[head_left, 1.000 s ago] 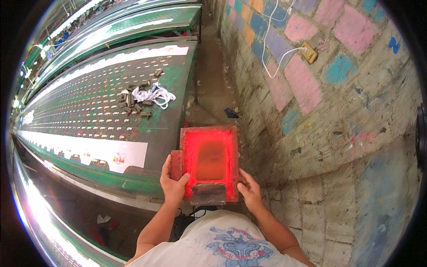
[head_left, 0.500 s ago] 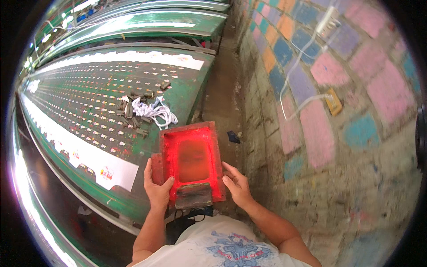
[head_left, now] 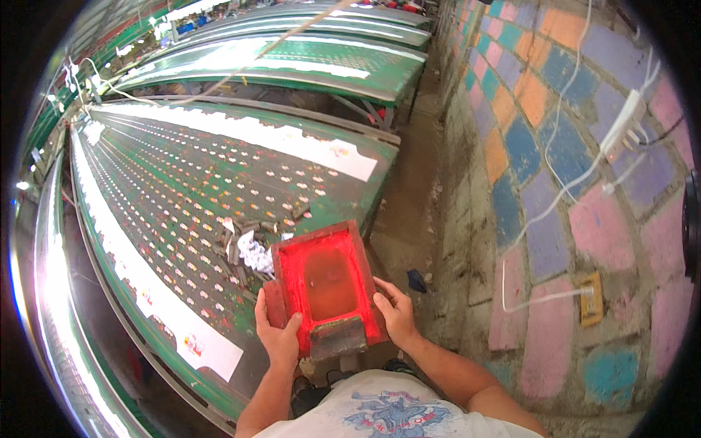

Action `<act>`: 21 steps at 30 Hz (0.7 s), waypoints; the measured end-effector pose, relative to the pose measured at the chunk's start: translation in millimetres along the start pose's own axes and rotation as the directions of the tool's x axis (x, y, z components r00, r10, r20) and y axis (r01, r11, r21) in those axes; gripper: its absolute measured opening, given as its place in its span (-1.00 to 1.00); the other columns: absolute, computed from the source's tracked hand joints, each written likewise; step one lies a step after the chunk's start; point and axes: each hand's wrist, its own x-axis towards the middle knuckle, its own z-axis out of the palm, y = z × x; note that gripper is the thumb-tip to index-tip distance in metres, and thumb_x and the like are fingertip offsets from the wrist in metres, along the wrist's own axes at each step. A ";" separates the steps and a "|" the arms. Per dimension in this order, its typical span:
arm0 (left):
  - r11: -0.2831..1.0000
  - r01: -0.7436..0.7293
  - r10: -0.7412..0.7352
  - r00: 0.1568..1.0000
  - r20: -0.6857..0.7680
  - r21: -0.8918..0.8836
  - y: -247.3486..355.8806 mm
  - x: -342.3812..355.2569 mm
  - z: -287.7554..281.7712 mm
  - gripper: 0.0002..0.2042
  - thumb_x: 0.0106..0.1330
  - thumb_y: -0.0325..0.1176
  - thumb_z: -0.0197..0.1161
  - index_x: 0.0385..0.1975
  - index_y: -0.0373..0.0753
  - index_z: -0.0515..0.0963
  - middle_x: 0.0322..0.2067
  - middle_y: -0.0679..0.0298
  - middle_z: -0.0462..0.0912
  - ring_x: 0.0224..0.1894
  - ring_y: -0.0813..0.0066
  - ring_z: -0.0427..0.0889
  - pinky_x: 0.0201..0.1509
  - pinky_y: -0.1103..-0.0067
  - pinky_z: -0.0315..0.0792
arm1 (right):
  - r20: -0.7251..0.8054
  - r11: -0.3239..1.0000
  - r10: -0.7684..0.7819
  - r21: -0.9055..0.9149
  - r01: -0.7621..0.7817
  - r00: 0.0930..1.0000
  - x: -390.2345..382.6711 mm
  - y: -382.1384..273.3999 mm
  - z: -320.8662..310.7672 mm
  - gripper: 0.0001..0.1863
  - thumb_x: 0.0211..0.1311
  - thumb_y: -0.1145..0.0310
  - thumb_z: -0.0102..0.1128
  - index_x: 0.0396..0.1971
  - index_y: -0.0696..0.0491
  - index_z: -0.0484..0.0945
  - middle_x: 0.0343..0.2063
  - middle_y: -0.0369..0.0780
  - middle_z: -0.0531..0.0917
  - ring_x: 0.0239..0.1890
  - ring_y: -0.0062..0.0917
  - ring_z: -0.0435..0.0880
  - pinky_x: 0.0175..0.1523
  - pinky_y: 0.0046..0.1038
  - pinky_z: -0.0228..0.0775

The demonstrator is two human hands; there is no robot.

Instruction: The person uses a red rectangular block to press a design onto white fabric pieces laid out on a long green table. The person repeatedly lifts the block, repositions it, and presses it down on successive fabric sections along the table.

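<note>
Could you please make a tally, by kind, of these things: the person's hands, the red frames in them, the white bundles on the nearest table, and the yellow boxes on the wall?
Hands: 2 (left hand, right hand)
Red frame: 1
White bundle, partly hidden: 1
Yellow box: 1
Total: 5

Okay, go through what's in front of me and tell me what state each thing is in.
Red frame: held between both hands.
Left hand: gripping the frame's left side.
Right hand: at its right edge, fingers slightly bent.
White cloth: crumpled on the green table.
Dark pieces: loosely heaped beside the cloth.
White printed sheet: lying flat.
Yellow outlet: white plug inserted.
Power strip: white cable attached.
</note>
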 end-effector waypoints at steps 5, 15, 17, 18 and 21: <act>0.994 -0.039 0.058 0.980 -0.188 0.104 5.8 11.4 25.0 -0.01 0.14 -0.76 0.50 0.69 -0.32 0.28 0.58 0.03 0.45 0.59 0.20 0.47 0.71 0.30 0.31 | 0.215 1.000 0.009 0.018 -0.013 0.977 73.0 9.9 -1.7 -0.47 0.71 0.29 0.25 0.49 0.27 0.56 0.13 -0.21 0.80 0.13 -0.61 0.71 0.28 -0.45 0.55; 0.995 -0.089 0.055 0.858 -0.510 -0.042 -13.2 44.9 139.0 0.01 0.12 -0.83 0.43 0.70 -0.30 0.27 0.58 0.05 0.44 0.58 0.19 0.47 0.70 0.27 0.33 | 0.493 0.989 -0.060 0.148 -0.015 0.868 232.0 29.0 -32.2 -0.50 0.69 0.33 0.31 0.46 0.26 0.59 -0.02 -0.27 0.81 -0.03 -0.68 0.70 0.12 -0.50 0.60; 0.996 -0.086 0.058 0.831 -0.553 -0.024 -16.0 52.7 172.0 0.02 0.12 -0.84 0.43 0.70 -0.30 0.26 0.58 0.05 0.43 0.58 0.19 0.47 0.70 0.27 0.33 | 0.539 0.993 -0.070 0.119 0.006 0.840 272.2 34.0 -48.6 -0.50 0.69 0.33 0.32 0.46 0.26 0.59 0.01 -0.25 0.82 -0.04 -0.68 0.72 0.13 -0.51 0.60; 0.995 -0.094 0.063 0.821 -0.568 -0.025 -18.1 58.5 187.2 0.02 0.12 -0.84 0.43 0.70 -0.30 0.26 0.58 0.05 0.43 0.59 0.19 0.46 0.70 0.28 0.33 | 0.557 0.990 -0.060 0.140 -0.022 0.828 286.5 27.9 -55.5 -0.49 0.69 0.32 0.32 0.46 0.26 0.59 0.02 -0.25 0.83 -0.03 -0.68 0.72 0.13 -0.50 0.60; 0.996 -0.081 0.078 0.792 -0.606 0.021 -15.4 72.1 231.6 0.02 0.11 -0.83 0.44 0.70 -0.32 0.26 0.59 0.05 0.41 0.59 0.19 0.45 0.70 0.29 0.32 | 0.602 0.982 -0.033 0.166 -0.085 0.798 328.9 12.8 -76.0 -0.48 0.69 0.32 0.32 0.47 0.27 0.58 0.05 -0.23 0.83 0.00 -0.67 0.73 0.14 -0.50 0.61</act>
